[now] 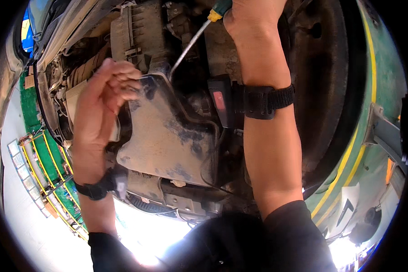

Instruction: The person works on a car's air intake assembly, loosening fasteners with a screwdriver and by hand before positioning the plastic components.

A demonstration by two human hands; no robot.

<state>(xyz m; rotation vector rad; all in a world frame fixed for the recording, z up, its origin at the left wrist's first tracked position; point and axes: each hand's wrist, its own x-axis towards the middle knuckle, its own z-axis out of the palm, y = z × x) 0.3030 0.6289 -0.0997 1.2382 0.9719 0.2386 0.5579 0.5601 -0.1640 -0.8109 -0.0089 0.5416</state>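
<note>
At the top edge, my right hand (254, 16) is closed on a screwdriver (192, 45) with a green and yellow handle; its fingers are mostly cut off by the frame. The metal shaft slants down to the left, and its tip meets the upper edge of a dusty grey plastic cover (167, 131) in an engine bay. My left hand (105, 99) hovers at the cover's upper left corner. Its fingers are loosely bent and slightly blurred, with nothing visible in them. Whether the fingertips touch the cover, I cannot tell.
A ribbed, dusty housing (138, 31) lies beyond the cover. Black straps circle both wrists, the right one carrying a dark box (220, 100). Yellow racks (50, 172) stand on the floor at left. Yellow lines (344, 165) mark the green floor at right.
</note>
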